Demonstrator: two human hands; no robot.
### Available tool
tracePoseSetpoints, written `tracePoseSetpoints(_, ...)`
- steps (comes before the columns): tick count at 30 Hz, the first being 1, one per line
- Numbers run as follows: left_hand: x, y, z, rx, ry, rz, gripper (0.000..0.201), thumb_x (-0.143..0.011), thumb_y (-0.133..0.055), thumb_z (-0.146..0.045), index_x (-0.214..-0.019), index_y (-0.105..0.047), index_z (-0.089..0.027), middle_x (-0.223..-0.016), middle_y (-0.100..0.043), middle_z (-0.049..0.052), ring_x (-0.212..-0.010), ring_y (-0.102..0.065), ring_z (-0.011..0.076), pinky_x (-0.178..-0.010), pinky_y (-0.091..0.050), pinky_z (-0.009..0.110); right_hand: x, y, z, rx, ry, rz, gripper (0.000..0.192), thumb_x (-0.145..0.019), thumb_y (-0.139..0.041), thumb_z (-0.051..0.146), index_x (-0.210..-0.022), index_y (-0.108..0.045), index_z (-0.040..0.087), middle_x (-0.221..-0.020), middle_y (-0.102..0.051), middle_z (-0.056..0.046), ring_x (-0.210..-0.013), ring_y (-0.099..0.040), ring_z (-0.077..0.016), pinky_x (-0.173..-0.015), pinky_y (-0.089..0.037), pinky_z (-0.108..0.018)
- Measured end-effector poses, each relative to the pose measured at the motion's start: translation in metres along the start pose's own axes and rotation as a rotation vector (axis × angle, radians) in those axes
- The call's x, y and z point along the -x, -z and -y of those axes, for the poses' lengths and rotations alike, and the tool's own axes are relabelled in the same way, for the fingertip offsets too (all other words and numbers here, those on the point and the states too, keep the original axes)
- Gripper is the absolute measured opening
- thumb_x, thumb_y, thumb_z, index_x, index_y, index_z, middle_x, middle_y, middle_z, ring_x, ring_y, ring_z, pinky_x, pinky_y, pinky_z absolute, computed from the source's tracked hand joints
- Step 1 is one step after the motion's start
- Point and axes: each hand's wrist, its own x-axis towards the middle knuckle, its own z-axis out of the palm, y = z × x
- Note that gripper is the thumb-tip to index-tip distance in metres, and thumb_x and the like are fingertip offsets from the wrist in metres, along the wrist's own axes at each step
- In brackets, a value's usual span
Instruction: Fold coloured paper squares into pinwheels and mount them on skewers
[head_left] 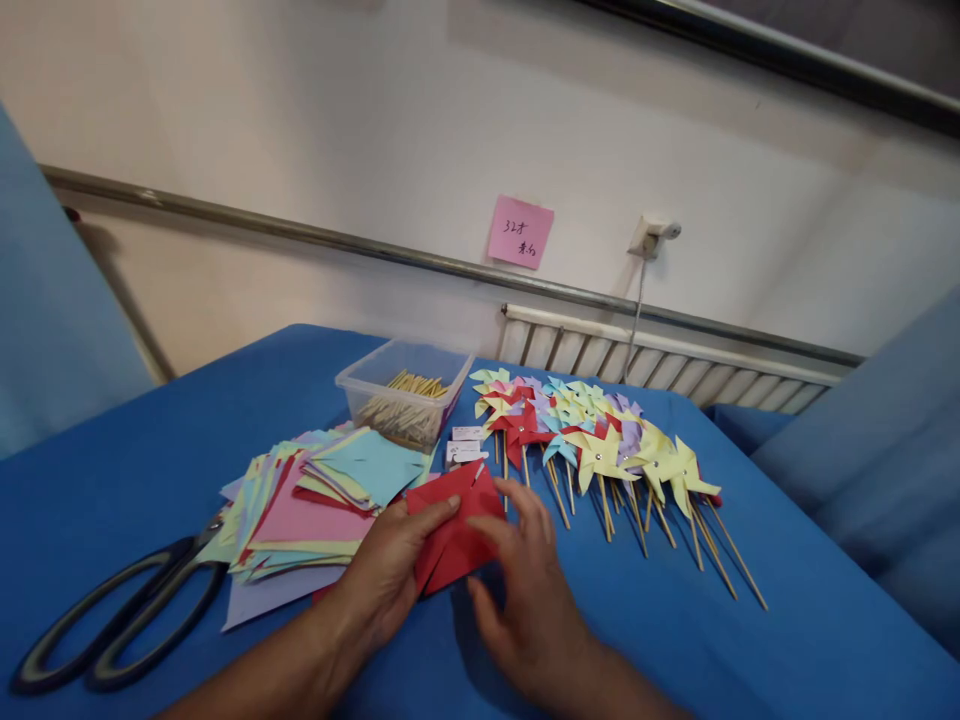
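Scissors (112,620) lie far left on the desk (787,620), well clear of both hands, blades pointing toward the paper stack (307,510). The stack sits just left of the left hand (386,575), touching the wrist side.

Left hand fingers pinch the red paper (454,530) at its left edge, thumb on top, tips pointing right. The red paper lies flat on the desk between the two hands, long axis running roughly lower-left to upper-right.

Right hand (529,590) fingers are loosely spread, tips resting on the paper's right edge, pressing rather than gripping. Both hands are on the sheet; the left has the firmer hold.

Beyond the fingers: a clear box (405,385) of sticks. Right of the fingers: a row of finished pinwheels (600,440), sticks pointing toward the person, apart from the right hand.
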Motion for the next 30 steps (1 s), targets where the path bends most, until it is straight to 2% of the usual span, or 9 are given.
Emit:
tracePoseSetpoints(2,0.001,0.001,0.001,0.021,0.011,0.014,0.025,-0.071,-0.069,-0.024,-0.093,-0.068,-0.012,-0.089,-0.074,0.012,-0.078,-0.068,0.0226,-0.074,-0.052,0.033,0.000,-0.002,0.007,0.100,0.067,0.078,0.055,-0.068,-0.055,0.004,-0.120,-0.050,0.023,-0.144,-0.027,-0.009,-0.133,-0.021,-0.0305,-0.105,-0.024,-0.053)
tracePoseSetpoints(4,0.002,0.002,0.002,0.031,0.014,0.030,0.024,-0.072,-0.068,-0.025,-0.092,-0.069,-0.012,-0.087,-0.074,0.011,-0.078,-0.068,0.0216,-0.073,-0.052,0.031,-0.001,-0.004,0.010,0.153,0.093,0.103,0.043,-0.071,-0.058,0.008,-0.112,-0.055,0.024,-0.142,-0.033,-0.007,-0.131,-0.024,-0.0306,-0.103,-0.026,-0.051)
tracePoseSetpoints(6,0.003,0.001,0.003,0.029,0.010,0.036,0.022,-0.072,-0.069,-0.025,-0.090,-0.069,-0.012,-0.084,-0.074,0.010,-0.075,-0.067,0.0203,-0.070,-0.051,0.028,-0.003,-0.005,0.009,0.163,0.102,0.093,0.030,-0.076,-0.059,0.014,-0.104,-0.059,0.025,-0.137,-0.041,-0.005,-0.128,-0.029,-0.0295,-0.101,-0.030,-0.049)
tracePoseSetpoints(9,0.004,-0.002,0.002,0.016,0.008,0.025,0.022,-0.071,-0.069,-0.026,-0.088,-0.070,-0.013,-0.081,-0.074,0.008,-0.072,-0.067,0.0187,-0.067,-0.051,0.026,-0.002,-0.003,0.003,0.115,0.096,0.048,0.021,-0.079,-0.059,0.019,-0.099,-0.062,0.027,-0.129,-0.049,-0.005,-0.124,-0.034,-0.0283,-0.099,-0.031,-0.048)
tracePoseSetpoints(13,0.006,-0.005,0.001,-0.022,-0.031,0.054,0.023,-0.072,-0.069,-0.028,-0.090,-0.070,-0.015,-0.085,-0.074,0.009,-0.074,-0.067,0.0191,-0.071,-0.050,0.027,-0.001,-0.002,-0.005,-0.052,-0.011,-0.062,0.014,-0.079,-0.060,0.019,-0.090,-0.065,0.026,-0.118,-0.054,-0.006,-0.119,-0.040,-0.0261,-0.099,-0.033,-0.048)
tracePoseSetpoints(18,0.008,-0.008,0.005,-0.067,-0.035,0.100,0.019,-0.075,-0.066,-0.030,-0.082,-0.071,-0.013,-0.081,-0.074,0.009,-0.068,-0.065,0.0172,-0.069,-0.049,0.027,-0.003,-0.004,-0.012,-0.213,-0.185,-0.146,0.007,-0.077,-0.061,0.016,-0.072,-0.062,0.021,-0.104,-0.058,-0.005,-0.108,-0.049,-0.0228,-0.094,-0.037,-0.041)
tracePoseSetpoints(24,0.008,-0.007,0.004,-0.053,-0.054,0.086,0.019,-0.075,-0.066,-0.030,-0.084,-0.070,-0.014,-0.078,-0.073,0.007,-0.069,-0.064,0.0155,-0.068,-0.049,0.024,-0.005,-0.007,-0.017,-0.322,-0.368,-0.148,0.012,-0.073,-0.062,0.016,-0.062,-0.059,0.019,-0.105,-0.059,-0.007,-0.102,-0.054,-0.0217,-0.086,-0.040,-0.033)
tracePoseSetpoints(30,0.009,-0.008,0.003,-0.051,-0.029,0.072,0.020,-0.075,-0.065,-0.030,-0.083,-0.070,-0.013,-0.074,-0.072,0.007,-0.062,-0.061,0.0136,-0.061,-0.048,0.022,-0.005,-0.007,-0.016,-0.416,-0.419,-0.117,0.012,-0.071,-0.060,0.013,-0.060,-0.059,0.019,-0.104,-0.059,-0.008,-0.100,-0.056,-0.0222,-0.082,-0.042,-0.032)
